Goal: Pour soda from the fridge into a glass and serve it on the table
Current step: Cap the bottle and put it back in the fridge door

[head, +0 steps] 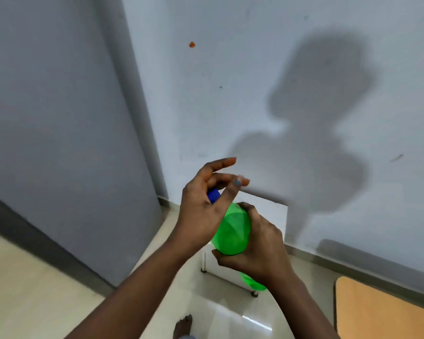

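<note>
A green soda bottle (233, 228) with a blue cap (213, 194) is held tilted in front of me, cap pointing up and to the left. My right hand (257, 248) grips the bottle's body from the right and below. My left hand (201, 209) sits over the cap with its fingers stretched out fairly straight, and one finger lies across the front of the cap. Most of the cap is hidden by that hand. No glass is in view.
A tall grey door or fridge side (59, 143) fills the left. A small white stand (274, 211) with metal legs is against the white wall below the bottle. A wooden table corner (377, 311) shows at the bottom right. My bare foot (182, 326) is on the tiled floor.
</note>
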